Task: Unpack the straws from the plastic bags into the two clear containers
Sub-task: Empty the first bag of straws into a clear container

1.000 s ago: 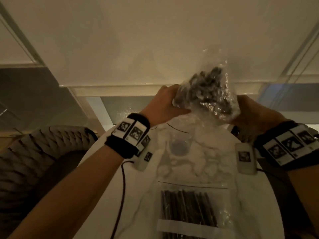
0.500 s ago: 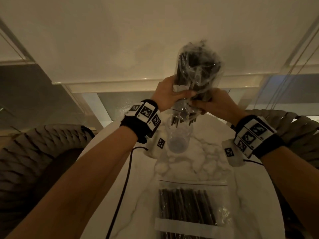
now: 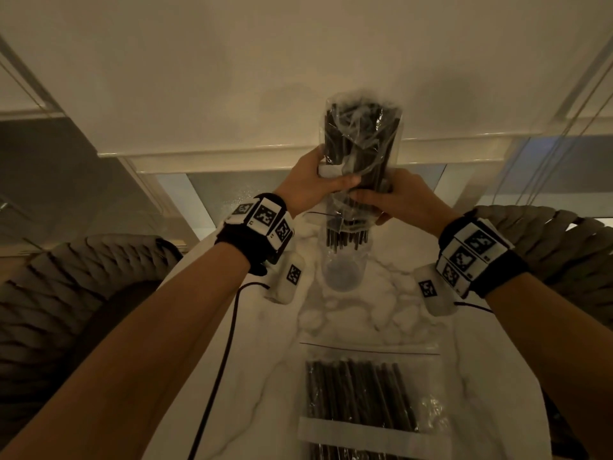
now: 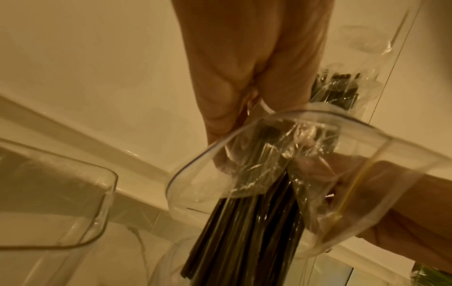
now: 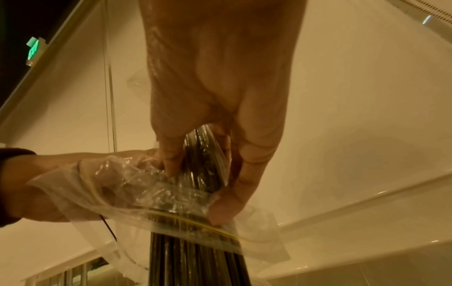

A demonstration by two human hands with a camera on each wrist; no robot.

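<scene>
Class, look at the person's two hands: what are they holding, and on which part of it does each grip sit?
Both hands hold the plastic bag of dark straws: left hand at its middle, right hand lower, near its open mouth.

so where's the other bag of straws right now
In the head view the second bag of straws lies flat on the marble table, nearest the camera, below the clear container.

No readable text; only coded square markers on the wristbands (image 3: 265,216) and a green sign (image 5: 33,48).
</scene>
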